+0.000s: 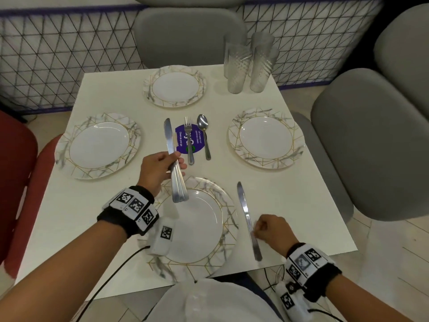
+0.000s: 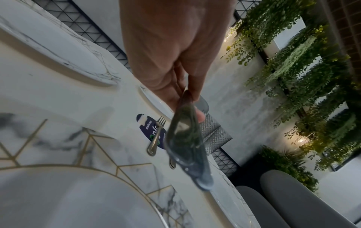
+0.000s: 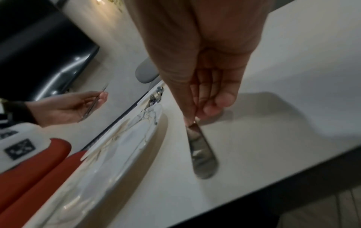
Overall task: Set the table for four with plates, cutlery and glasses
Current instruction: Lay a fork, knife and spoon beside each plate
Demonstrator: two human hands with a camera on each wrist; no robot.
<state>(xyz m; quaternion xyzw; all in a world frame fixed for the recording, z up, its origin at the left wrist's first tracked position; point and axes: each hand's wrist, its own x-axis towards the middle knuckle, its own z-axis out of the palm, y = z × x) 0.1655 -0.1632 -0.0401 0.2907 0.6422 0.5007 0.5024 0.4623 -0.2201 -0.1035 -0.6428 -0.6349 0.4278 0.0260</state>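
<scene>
Head view: nearest the person, the near plate (image 1: 197, 231) sits at the counter (image 1: 301, 205) edge and serves as the reference for what follows. Just right of the near plate, one knife (image 1: 248, 220) lies flat on the counter, blade pointing away; the right hand (image 1: 270, 230) has its fingertips curled onto the handle, and the right wrist view shows thumb and fingers pinching it close above the surface. Over the far-left rim of the near plate, the left hand (image 1: 157, 169) grips a bundle of knives (image 1: 175, 168) at mid-length, handles hanging toward the plate; the count appears to be three but is not certain. Beyond the near plate, at the counter's centre, a fork (image 1: 189, 140) and spoon (image 1: 204, 135) lie across a purple sticker (image 1: 185, 140). Left plate (image 1: 98, 145), right plate (image 1: 265, 138) and far plate (image 1: 175, 86) are in place. Furthest, beyond and to the right, four glasses (image 1: 249, 63) stand clustered. Assessment: knives are stiff, light, smooth steel, liable to slide within a bundle; take each by the handle. Plates and glasses look breakable; grasp glasses round the body.
</scene>
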